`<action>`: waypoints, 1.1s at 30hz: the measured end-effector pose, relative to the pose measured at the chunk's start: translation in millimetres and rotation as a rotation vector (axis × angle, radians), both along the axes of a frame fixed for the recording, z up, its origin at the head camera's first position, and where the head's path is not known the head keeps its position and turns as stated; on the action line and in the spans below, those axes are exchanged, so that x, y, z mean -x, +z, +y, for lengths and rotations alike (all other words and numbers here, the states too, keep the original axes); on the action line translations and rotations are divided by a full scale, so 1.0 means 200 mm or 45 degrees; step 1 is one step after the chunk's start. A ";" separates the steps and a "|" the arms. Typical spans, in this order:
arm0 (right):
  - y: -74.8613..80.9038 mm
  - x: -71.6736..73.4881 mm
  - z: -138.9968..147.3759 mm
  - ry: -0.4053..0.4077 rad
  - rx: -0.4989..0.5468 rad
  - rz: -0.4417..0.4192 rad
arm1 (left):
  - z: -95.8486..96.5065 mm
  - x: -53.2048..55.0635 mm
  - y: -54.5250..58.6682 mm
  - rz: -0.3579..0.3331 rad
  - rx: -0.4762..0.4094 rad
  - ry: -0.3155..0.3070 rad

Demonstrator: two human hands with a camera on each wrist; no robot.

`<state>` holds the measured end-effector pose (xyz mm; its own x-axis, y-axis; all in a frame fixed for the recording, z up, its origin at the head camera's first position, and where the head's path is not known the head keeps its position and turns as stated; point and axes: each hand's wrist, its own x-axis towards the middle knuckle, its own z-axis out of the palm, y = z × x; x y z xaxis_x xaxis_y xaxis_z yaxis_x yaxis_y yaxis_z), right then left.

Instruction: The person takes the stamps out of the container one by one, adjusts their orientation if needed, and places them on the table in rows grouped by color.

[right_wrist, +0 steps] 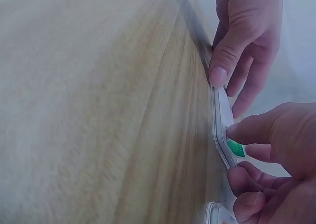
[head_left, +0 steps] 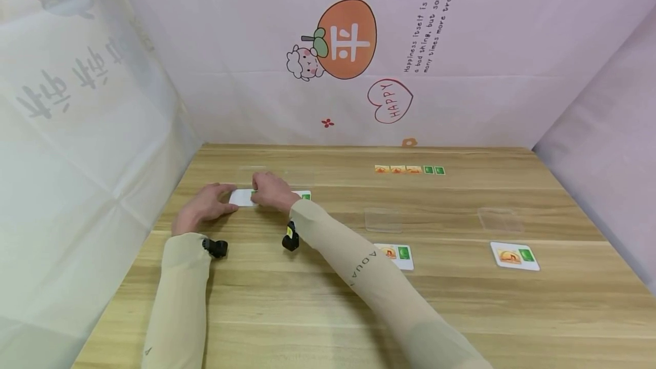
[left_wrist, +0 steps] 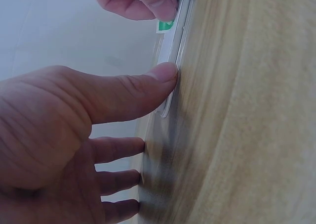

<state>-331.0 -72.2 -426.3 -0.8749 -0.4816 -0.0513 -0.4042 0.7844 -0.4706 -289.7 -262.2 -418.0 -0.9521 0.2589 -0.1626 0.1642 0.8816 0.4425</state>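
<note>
White card (head_left: 242, 198) lay at left of counter (head_left: 266, 312), long axis left-right. Left hand (head_left: 206, 204) gripped its left end; right hand (head_left: 273, 191), nearer right end, pinched green sticker (right_wrist: 237, 148) there.

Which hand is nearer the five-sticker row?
Right. The right hand is left of the row; the left hand is farther left, at the leftmost white card's left end.

Pale sheeting (head_left: 77, 158) at left, rear and right encloses the wood-grained tabletop (head_left: 282, 323); the rear sheet (head_left: 246, 39) bears an orange cartoon fruit (head_left: 347, 39), lettering (head_left: 429, 27) and a red-outlined heart (head_left: 390, 101).
</note>
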 end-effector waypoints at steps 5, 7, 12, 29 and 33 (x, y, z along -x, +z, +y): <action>0.01 -0.01 0.00 0.002 -0.003 0.020 | 0.00 0.00 0.00 -0.004 0.000 -0.001; 0.01 -0.01 0.00 -0.005 0.001 0.019 | 0.00 0.00 0.00 -0.002 -0.003 -0.001; 0.00 -0.01 -0.01 -0.028 0.000 0.024 | 0.01 0.00 0.00 0.012 -0.006 -0.013; 0.01 -0.03 0.01 0.004 0.089 0.030 | 0.00 -0.01 0.00 0.006 0.008 0.005; 0.02 -0.03 0.02 0.020 0.105 0.037 | 0.00 -0.01 0.00 -0.002 0.014 0.008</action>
